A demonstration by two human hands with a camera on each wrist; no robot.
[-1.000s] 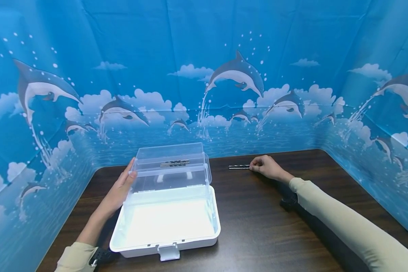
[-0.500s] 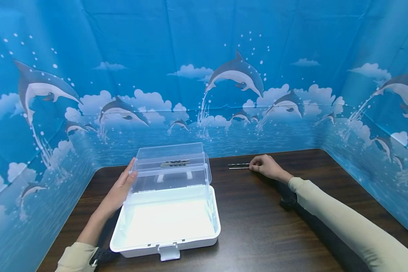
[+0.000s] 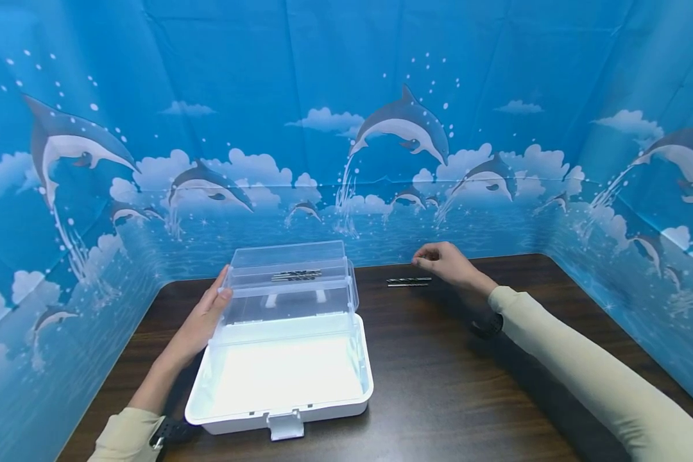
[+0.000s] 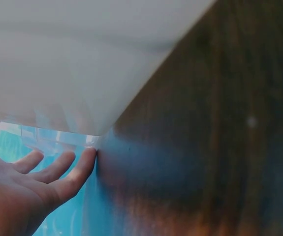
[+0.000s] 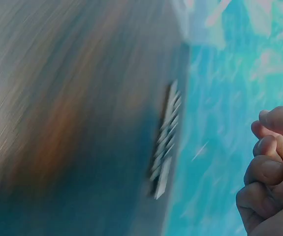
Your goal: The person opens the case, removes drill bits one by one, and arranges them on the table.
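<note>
A storage box with a white base (image 3: 341,408) and clear plastic upper parts (image 3: 308,300) stands on the table, its front latch hanging down. My left hand (image 3: 205,314) is at the left side of the clear plastic, thumb on its edge; the left wrist view shows the other fingers fairly straight and spread. Several drill bits (image 3: 296,276) show through the clear plastic. Two drill bits (image 3: 409,282) lie side by side on the table, right of the box. Just above and right of them, my right hand (image 3: 447,262) is raised, fingers loosely curled around nothing.
The dark wooden table (image 3: 439,378) ends at a blue dolphin-printed curtain (image 3: 323,147) along the back and both sides. The table drill bits lie near the back edge.
My right hand has let go of the drill bits and lifted up and away from them. They stay on the table, slightly apart. The left hand and box have hardly moved.
</note>
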